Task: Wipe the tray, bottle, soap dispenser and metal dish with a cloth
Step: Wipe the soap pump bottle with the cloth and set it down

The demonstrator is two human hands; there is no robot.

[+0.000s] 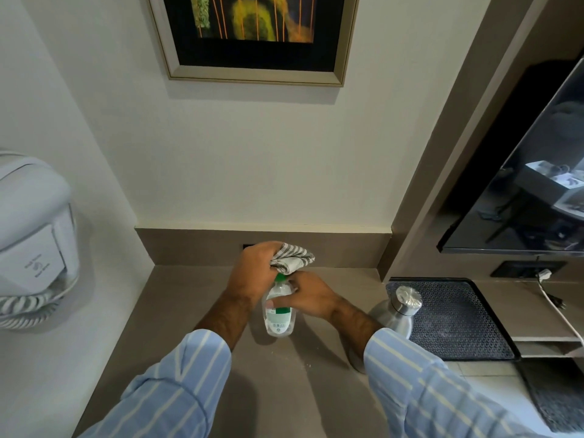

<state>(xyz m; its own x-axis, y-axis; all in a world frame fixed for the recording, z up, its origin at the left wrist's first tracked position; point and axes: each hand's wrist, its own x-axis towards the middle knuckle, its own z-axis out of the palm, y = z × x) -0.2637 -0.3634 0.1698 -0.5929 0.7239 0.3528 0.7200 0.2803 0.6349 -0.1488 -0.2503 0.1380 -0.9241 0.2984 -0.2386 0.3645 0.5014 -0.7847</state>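
Note:
A clear soap dispenser (278,314) with a green pump top and a green label stands on the brown counter in the middle of the head view. My right hand (311,297) grips its upper body from the right. My left hand (257,271) holds a grey-and-white striped cloth (292,257) bunched over the pump top. A steel bottle (399,311) with a round metal cap stands to the right, at the near left edge of the black patterned tray (458,317). The metal dish is not in sight.
A white wall-mounted hair dryer (34,235) with a coiled cord hangs at the left. A dark TV screen (524,191) and a wall socket with a white cable (550,289) are at the right. A framed picture (252,36) hangs above the counter (177,317).

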